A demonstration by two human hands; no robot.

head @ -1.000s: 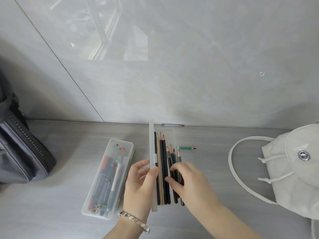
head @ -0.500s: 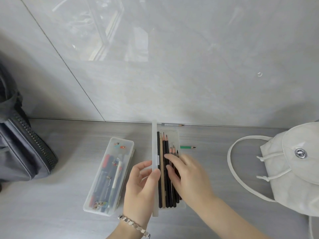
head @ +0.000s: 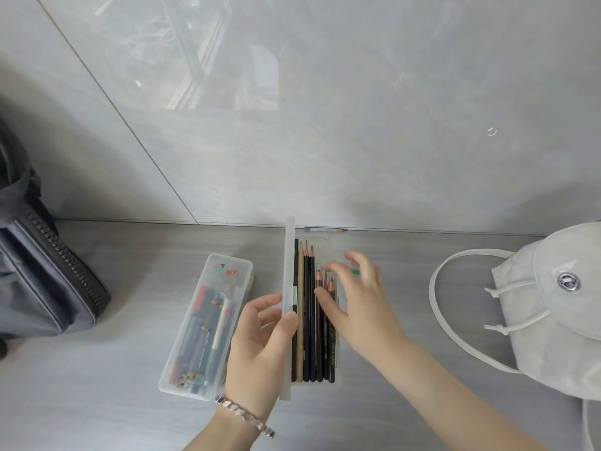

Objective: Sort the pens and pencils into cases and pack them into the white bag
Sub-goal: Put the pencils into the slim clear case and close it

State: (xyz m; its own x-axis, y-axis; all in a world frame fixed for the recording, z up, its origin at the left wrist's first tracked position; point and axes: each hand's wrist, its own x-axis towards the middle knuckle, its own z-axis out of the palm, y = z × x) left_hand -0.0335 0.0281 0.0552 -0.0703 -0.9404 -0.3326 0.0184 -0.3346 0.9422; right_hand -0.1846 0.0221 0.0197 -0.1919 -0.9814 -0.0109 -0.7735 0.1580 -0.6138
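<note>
An open clear pencil case [head: 338, 375] lies at the table's centre with several pencils [head: 309, 320] in it, tips pointing away from me. Its lid [head: 288, 271] stands upright on the left edge, and my left hand [head: 260, 349] holds that lid between thumb and fingers. My right hand [head: 361, 304] hovers over the case with fingers spread, reaching toward a green pencil [head: 356, 272] mostly hidden behind it. A closed clear case of pens [head: 208, 323] lies to the left. The white bag [head: 553, 307] sits at the right.
A grey zipped bag [head: 42, 278] stands at the left edge. Another loose pencil [head: 323, 229] lies along the foot of the wall behind the open case. The white bag's strap [head: 435, 307] loops out toward the cases.
My right hand has lifted off the pencils in the case and moved away from me toward the green pencil. My left hand has kept hold of the lid.
</note>
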